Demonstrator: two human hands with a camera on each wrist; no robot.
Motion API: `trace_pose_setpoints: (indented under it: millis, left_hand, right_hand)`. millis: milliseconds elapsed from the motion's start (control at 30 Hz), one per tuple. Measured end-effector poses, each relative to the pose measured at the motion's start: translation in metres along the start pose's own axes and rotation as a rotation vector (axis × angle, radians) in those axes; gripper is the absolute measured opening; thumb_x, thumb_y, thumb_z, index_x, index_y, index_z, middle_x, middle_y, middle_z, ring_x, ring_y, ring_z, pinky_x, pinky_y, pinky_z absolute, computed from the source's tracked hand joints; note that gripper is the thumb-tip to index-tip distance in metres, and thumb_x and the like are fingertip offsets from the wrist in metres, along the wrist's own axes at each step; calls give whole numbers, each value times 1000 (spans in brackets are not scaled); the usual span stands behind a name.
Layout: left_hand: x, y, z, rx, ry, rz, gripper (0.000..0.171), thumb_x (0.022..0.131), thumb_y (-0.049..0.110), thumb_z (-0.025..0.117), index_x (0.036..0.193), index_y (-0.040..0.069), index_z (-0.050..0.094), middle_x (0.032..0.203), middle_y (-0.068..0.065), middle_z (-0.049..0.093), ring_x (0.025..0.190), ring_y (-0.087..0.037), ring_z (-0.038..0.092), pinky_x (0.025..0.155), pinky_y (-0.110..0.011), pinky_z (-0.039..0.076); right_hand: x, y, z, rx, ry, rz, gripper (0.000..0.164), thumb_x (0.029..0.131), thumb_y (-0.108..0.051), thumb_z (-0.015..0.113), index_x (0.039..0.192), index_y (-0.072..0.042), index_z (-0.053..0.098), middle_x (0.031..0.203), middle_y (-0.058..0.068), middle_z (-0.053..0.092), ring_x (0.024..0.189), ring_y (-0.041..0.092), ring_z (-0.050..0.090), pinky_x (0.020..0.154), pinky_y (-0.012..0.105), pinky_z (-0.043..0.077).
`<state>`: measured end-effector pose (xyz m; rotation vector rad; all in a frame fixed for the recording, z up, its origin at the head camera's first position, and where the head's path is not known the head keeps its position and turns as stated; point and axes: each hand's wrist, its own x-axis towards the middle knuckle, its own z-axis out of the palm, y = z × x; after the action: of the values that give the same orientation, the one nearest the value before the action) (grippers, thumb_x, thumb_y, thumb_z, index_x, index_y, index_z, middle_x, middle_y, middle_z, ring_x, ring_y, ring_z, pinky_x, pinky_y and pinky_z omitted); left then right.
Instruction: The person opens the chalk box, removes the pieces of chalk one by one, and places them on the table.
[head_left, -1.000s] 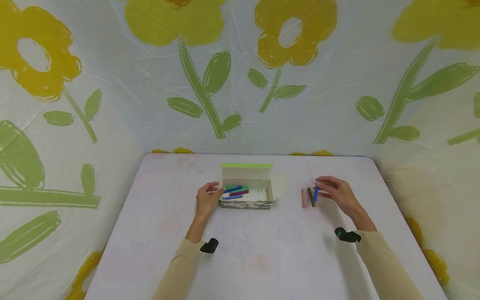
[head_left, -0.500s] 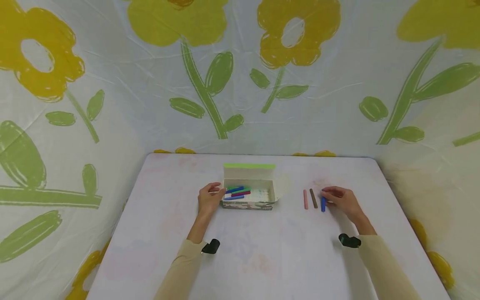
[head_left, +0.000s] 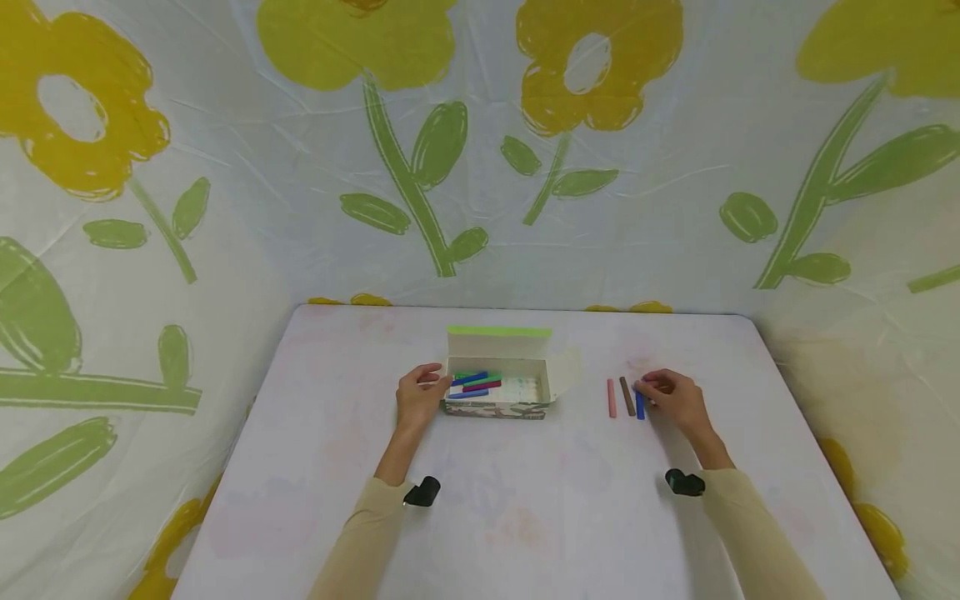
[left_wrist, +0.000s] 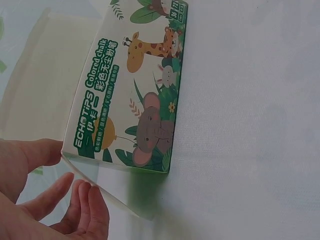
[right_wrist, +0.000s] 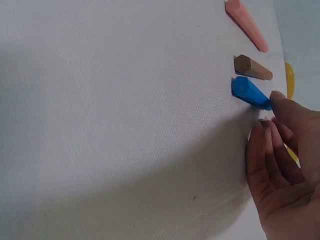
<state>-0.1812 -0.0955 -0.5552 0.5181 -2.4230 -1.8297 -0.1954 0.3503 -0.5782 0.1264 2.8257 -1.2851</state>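
Note:
An open cardboard chalk box [head_left: 510, 411], printed with animals and the words "Colored chalk", stands on the table with several coloured sticks lying on the white chalks inside. My left hand [head_left: 420, 400] pinches its left end, thumb at the corner and fingertips behind the side flap [left_wrist: 107, 196]. On the right, a blue chalk stick [right_wrist: 249, 92] lies on the table beside a brown chalk [right_wrist: 253, 67] and a pink chalk [right_wrist: 246, 25]. The thumb of my right hand [head_left: 678, 402] touches the blue chalk's far end, while its other fingers are apart from it.
The box's lid [head_left: 498, 342] stands raised at the back, and a pale flap [head_left: 564, 375] sticks out to the right. A pale cloth covers the table [head_left: 510, 500]. A flower-printed sheet [head_left: 645, 242] rises behind and on both sides.
My right hand has lowered the blue chalk to the table, right of the brown one, then slid it slightly left towards it. Its fingers have loosened. My left hand keeps its place at the box.

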Motion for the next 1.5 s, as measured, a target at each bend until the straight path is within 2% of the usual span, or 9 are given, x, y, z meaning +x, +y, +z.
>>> trace_pose_setpoints:
  millis: [133, 367, 433, 667, 900, 1133, 1267, 1400, 1500]
  left_hand:
    - [0, 0, 1, -3, 7, -5, 32, 91, 18, 79, 119, 4, 73, 106, -14, 68, 96, -28, 63, 86, -40, 54]
    - [-2, 0, 1, 1, 23, 4, 32, 90, 17, 79, 118, 4, 73, 104, -14, 68, 95, -29, 63, 84, -38, 54]
    - [-2, -1, 2, -4, 34, 23, 32, 89, 16, 80, 117, 3, 73, 102, -13, 68, 92, -28, 63, 81, -36, 54]
    - [-2, -4, 4, -25, 49, 86, 33, 86, 16, 83, 114, 0, 73, 96, -13, 67, 84, -25, 63, 70, -28, 52]
    - [-1, -4, 6, -3, 18, 68, 31, 89, 17, 82, 115, 3, 75, 100, -15, 70, 89, -27, 65, 74, -31, 52]
    - [0, -5, 4, -3, 16, 56, 31, 89, 17, 82, 116, 3, 75, 101, -15, 70, 92, -28, 64, 76, -34, 53]
    - [-1, -6, 4, -9, 23, 48, 30, 89, 18, 81, 116, 4, 75, 103, -15, 70, 93, -28, 64, 76, -34, 53]
    - [-2, -7, 4, -24, 32, 36, 30, 89, 18, 81, 116, 5, 75, 105, -14, 71, 95, -28, 64, 77, -33, 52]
    - [-3, -7, 5, -30, 37, 32, 30, 90, 19, 81, 116, 7, 75, 106, -13, 71, 95, -28, 64, 78, -34, 52]
  right_hand:
    - [0, -2, 1, -18, -11, 13, 37, 100, -17, 70, 125, 9, 62, 111, 26, 67, 97, 33, 65, 68, 17, 54]
    - [-6, -11, 6, -57, 32, 35, 33, 106, -19, 60, 129, 5, 60, 117, 25, 64, 107, 38, 61, 87, 39, 52]
    - [-7, -13, 7, -50, 44, 15, 33, 107, -19, 57, 129, 4, 61, 117, 24, 64, 107, 37, 60, 88, 37, 51]
    - [-10, -33, 7, -24, 91, -108, 31, 107, -21, 57, 126, 3, 65, 116, 22, 68, 108, 35, 62, 82, 13, 44]
    - [-10, -67, 12, 63, 103, -179, 31, 106, -22, 60, 124, 3, 66, 112, 22, 70, 97, 22, 65, 78, 7, 46]
    - [-11, -113, 22, 206, 173, -267, 28, 106, -20, 61, 122, 2, 67, 110, 22, 70, 94, 25, 67, 78, 9, 50]
    - [-17, -143, 27, 279, 215, -323, 25, 104, -18, 63, 122, -1, 68, 110, 16, 70, 93, 10, 65, 80, 11, 51]
    - [-24, -168, 36, 301, 212, -435, 20, 103, -10, 64, 119, -1, 69, 111, 14, 71, 94, 6, 62, 85, 11, 49]
    - [-33, -188, 42, 317, 168, -543, 17, 100, 1, 64, 116, 5, 69, 108, 18, 70, 92, 14, 64, 85, 13, 50]
